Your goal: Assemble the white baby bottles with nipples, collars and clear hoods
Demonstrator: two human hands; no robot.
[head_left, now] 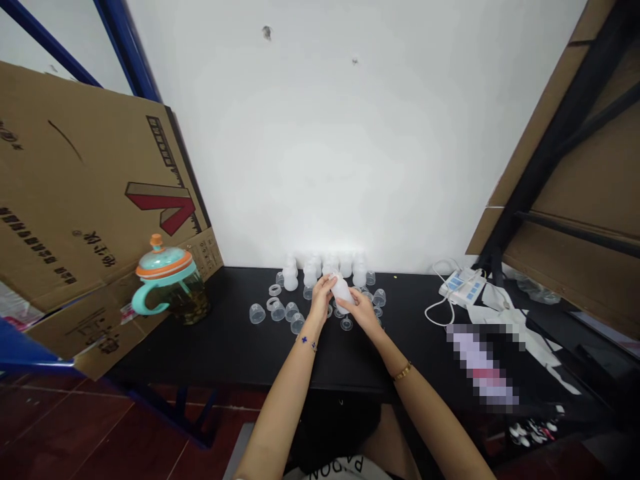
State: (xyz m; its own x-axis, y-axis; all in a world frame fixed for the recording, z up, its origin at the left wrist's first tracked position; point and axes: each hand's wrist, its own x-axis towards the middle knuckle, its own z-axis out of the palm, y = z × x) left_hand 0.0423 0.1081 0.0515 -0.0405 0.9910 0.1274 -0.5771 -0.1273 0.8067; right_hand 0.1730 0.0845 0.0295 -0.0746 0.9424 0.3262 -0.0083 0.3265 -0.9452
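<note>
A big cardboard box (90, 200) leans at the left end of the black worktop (230, 347); everything else sits to its right. Beside the box stands a teal-lidded jug (167, 287). Further right, against the wall, a row of white bottles (325, 267) stands upright, seemingly finished, while loose clear caps (277, 311) in front appear yet to be handled. Right of the caps, one small white bottle (343, 289) is held above the worktop: left hand (321, 298) pinches its top, right hand (361, 310) wraps its base.
</note>
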